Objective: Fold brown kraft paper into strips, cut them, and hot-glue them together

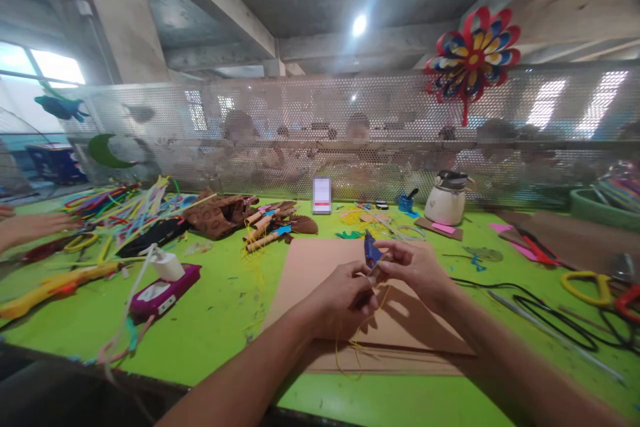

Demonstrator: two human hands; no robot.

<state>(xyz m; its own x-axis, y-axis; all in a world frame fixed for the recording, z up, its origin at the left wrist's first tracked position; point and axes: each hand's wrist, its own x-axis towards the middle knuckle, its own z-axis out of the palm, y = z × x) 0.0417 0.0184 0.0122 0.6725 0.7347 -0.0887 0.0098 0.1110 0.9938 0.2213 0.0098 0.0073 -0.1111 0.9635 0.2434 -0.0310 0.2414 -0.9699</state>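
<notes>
Over a sheet of brown cardboard [310,280], my left hand [346,295] and my right hand [411,269] meet with their fingers pinched together. Between them is a small dark blue piece [371,250], narrow at its top; its exact kind is not clear. Both hands grip its lower end, which the fingers partly hide. Thin yellow thread [356,345] trails below the hands onto the cardboard. Just behind lies a green paper cutout [349,235].
At left are a purple power strip [165,292], a yellow glue gun [60,288], pipe cleaners [145,203] and cardboard rolls [265,237]. A phone [321,195] stands behind; a kettle [447,199], black cable [540,313] and yellow-handled scissors [587,287] are right. Another person's hand [37,227] shows far left.
</notes>
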